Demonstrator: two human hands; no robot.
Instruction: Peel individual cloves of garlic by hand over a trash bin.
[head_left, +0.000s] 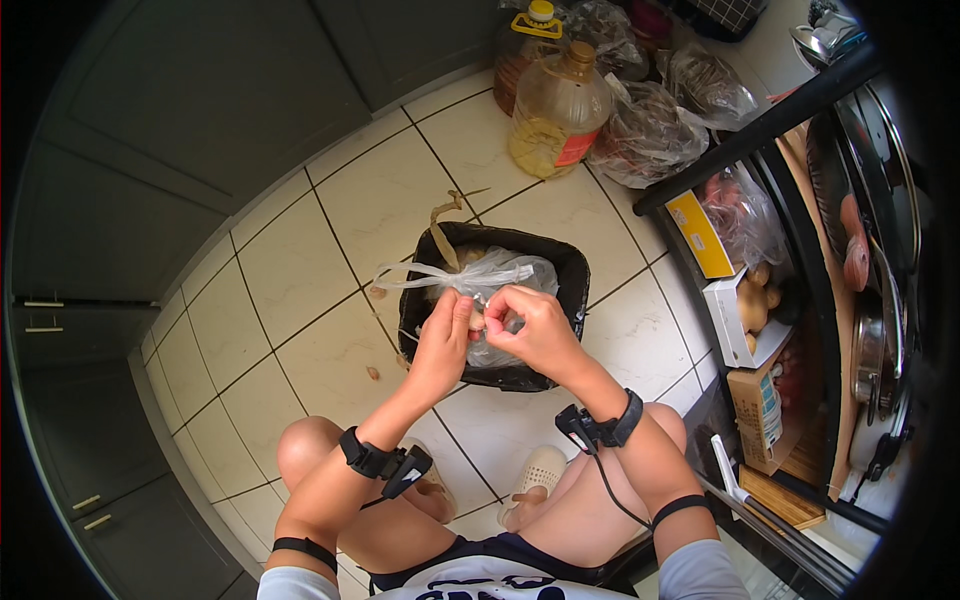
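Above a black bin (577, 300), my left hand (441, 337) grips a small pale piece that looks like garlic (476, 321). My right hand (531, 324) pinches at the same piece with thumb and forefinger, so both sets of fingertips almost meet. My fingers partly cover the piece. Beneath them a translucent plastic bag (536, 271) lies in the bin, its gathered white top (420, 276) reaching over the left rim. A dry, twisted plant stalk (444, 244) sticks out over the bin's far edge.
Dry skin flakes (373, 372) lie on the tiled floor (322, 322) left of the bin. Beyond it stand a large oil jug (559, 112) and filled plastic bags (649, 139). A black-framed rack (757, 124) on the right holds boxes, potatoes (752, 304) and pans. Dark cabinets (187, 97) line the left.
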